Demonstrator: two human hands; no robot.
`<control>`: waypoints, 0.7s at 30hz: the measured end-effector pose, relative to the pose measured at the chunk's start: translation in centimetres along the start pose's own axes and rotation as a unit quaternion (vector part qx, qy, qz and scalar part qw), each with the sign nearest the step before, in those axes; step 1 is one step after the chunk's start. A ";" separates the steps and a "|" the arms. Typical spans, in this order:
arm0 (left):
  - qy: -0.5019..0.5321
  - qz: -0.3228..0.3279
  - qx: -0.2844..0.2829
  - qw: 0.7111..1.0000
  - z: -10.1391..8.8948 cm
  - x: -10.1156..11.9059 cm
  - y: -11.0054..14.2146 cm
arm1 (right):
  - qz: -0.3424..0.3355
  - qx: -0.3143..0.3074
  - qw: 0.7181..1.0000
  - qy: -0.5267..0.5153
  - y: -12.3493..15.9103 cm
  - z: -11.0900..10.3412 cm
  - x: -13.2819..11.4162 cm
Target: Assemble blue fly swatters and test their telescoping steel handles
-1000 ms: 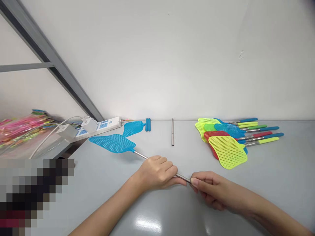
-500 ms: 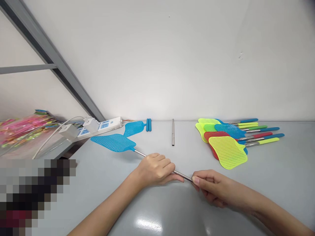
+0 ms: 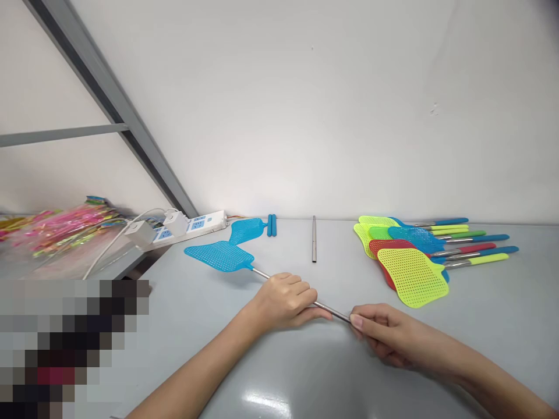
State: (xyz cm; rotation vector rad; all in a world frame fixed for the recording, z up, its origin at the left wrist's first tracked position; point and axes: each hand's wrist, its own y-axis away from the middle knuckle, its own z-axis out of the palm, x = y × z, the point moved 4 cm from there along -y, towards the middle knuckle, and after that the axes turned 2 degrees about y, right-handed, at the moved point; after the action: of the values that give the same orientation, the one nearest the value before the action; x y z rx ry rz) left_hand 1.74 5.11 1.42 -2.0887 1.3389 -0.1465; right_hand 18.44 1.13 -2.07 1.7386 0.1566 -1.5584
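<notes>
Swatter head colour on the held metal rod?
Blue perforated plastic swatter head on the metal rod; best in head view.

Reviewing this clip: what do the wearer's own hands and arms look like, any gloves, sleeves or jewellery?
The left hand and right hand are both ungloved, with no rings showing, though some fingers are partly hidden. The left forearm and right forearm are bare as far as the picture shows: no sleeve, watch, bracelet, cable or clear marking.
</notes>
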 end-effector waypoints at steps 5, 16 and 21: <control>0.029 -0.032 -0.030 0.999 0.1 -0.1 0.0 | -0.010 0.022 1.000 0.009 -0.1 0.0 0.0; 0.109 -0.091 -0.137 0.980 0.7 2.3 -0.7 | -0.026 0.045 0.998 0.046 -0.8 -0.1 0.3; 0.130 -0.063 -0.172 0.975 1.6 4.4 -0.7 | -0.017 0.047 0.993 0.110 -0.8 0.2 0.2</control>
State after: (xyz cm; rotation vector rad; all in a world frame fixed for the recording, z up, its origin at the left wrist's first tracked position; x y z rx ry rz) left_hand 5.02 2.28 -0.54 -2.5175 1.4665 -0.2666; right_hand 17.88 1.46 -2.62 1.9898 0.2275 -1.4151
